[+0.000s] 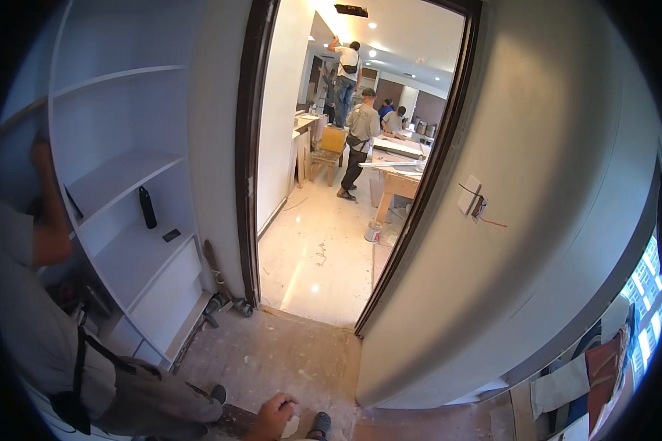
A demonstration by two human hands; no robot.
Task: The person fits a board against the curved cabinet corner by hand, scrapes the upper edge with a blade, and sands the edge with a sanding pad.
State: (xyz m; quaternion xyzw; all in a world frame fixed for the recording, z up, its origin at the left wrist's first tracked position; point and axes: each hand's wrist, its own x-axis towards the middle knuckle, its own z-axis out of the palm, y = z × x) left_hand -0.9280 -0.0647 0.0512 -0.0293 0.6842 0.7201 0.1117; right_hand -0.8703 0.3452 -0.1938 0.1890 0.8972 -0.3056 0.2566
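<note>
My left hand [273, 417] comes in at the lower edge, a little left of the middle, above the dusty floor. Its fingers are curled in toward the palm. A small pale patch shows just beside the fingers; whether it is something held or part of the floor, I cannot make out. Close to the hand is a dark clog-like shoe [321, 422]. My right hand is out of sight.
At left, a co-worker [44, 294] stands by white shelves [136, 163] holding a black bottle [148, 207]. Ahead, a dark-framed doorway [251, 147] opens on a bright room with several people, workbenches and a paint can [373, 231]. Wires hang from a wall box [479, 208]. Boards and sheets [560, 387] lie lower right.
</note>
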